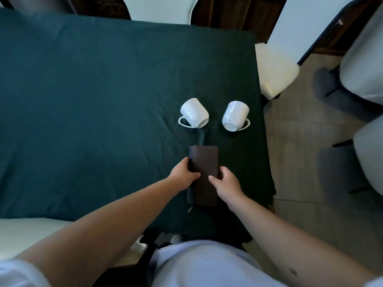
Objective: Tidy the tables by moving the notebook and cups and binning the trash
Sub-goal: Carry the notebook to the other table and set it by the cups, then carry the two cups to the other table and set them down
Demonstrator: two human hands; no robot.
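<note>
A dark brown notebook [204, 162] lies near the right front edge of the table with the dark green cloth [93, 100]. My left hand [183, 172] grips its left edge, thumb on the cover. My right hand [227, 184] grips its right edge, thumb also on the cover. Just beyond the notebook two white cups stand upside down: the left cup [193, 112] with its handle to the left, the right cup [235, 114] with its handle to the right. No trash is visible.
White chairs stand around: one at the table's right edge [275, 71], one at the far side [161, 9], two more on the right [364, 65], a seat at the front left [27, 233]. Light floor [300, 152] lies right of the table.
</note>
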